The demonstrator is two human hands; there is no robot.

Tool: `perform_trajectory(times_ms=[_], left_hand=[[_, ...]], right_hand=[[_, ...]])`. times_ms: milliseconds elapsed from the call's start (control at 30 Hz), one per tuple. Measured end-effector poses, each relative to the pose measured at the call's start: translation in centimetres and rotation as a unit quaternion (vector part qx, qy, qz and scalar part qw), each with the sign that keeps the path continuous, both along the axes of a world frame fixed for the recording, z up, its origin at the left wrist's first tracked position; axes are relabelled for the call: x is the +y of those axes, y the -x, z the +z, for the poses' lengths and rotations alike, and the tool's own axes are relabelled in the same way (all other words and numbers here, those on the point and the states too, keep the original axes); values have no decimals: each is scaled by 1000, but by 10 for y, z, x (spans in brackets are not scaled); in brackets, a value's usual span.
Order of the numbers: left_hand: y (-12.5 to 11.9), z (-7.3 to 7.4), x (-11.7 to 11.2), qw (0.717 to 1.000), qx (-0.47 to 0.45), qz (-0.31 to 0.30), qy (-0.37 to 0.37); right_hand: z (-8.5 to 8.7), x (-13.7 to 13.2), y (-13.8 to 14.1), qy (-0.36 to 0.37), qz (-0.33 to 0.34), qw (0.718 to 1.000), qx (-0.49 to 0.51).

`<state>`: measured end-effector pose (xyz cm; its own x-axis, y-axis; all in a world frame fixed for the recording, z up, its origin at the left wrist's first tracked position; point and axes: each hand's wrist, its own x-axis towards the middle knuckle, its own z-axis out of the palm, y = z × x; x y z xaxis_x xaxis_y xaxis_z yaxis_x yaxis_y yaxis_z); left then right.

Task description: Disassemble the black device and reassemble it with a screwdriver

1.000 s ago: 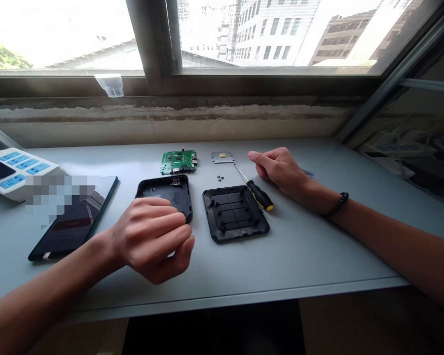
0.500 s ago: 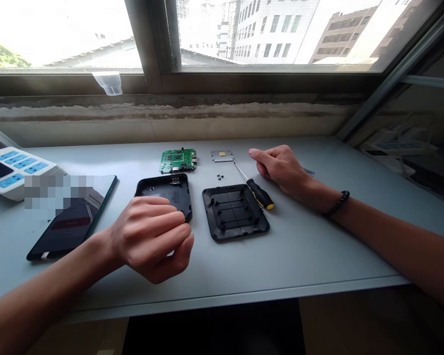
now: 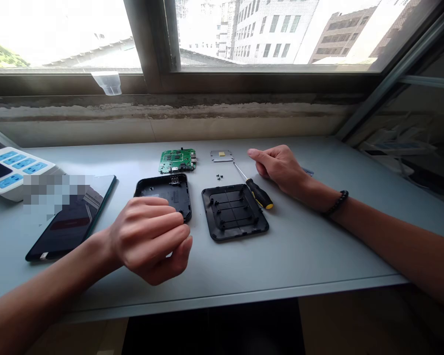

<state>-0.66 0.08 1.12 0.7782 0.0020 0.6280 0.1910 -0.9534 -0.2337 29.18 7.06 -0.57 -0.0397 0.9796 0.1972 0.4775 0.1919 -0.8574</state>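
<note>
My left hand [image 3: 148,236] hovers low over the near edge of a black case shell [image 3: 166,190]. Its fingers are curled against the thumb, and what they hold, if anything, is hidden. My right hand [image 3: 279,167] rests on the table as a loose fist with the forefinger pointing left. It lies just right of a yellow-and-black screwdriver [image 3: 259,193] without touching the handle. A second black case half [image 3: 234,212] lies ribbed side up between my hands. Behind them are a green circuit board [image 3: 177,160], a small metal plate [image 3: 222,156] and several tiny screws [image 3: 218,176].
A dark phone [image 3: 74,217] lies at the left, with a white power strip [image 3: 11,170] with blue sockets beyond it. The pale table [image 3: 299,246] ends at a window ledge behind and drops off at its near edge. Cables lie at far right.
</note>
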Motion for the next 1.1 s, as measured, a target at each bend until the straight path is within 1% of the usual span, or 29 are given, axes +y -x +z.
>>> perform_trajectory(times_ms=[267, 400, 567, 933, 1100], left_hand=[[3, -2, 1, 1000, -1, 6, -19], [0, -2, 0, 1000, -4, 9, -13], [-4, 1, 0, 1000, -6, -7, -2], [-4, 1, -1, 1000, 0, -1, 0], [-3, 1, -1, 1000, -8, -3, -3]], right_hand=[[1, 0, 0, 11, -5, 1000, 15], [1, -1, 0, 14, 0, 1000, 22], [1, -1, 0, 15, 1, 1000, 25], [1, -1, 1, 14, 7, 1000, 16], [0, 2, -1, 12, 7, 1000, 16]])
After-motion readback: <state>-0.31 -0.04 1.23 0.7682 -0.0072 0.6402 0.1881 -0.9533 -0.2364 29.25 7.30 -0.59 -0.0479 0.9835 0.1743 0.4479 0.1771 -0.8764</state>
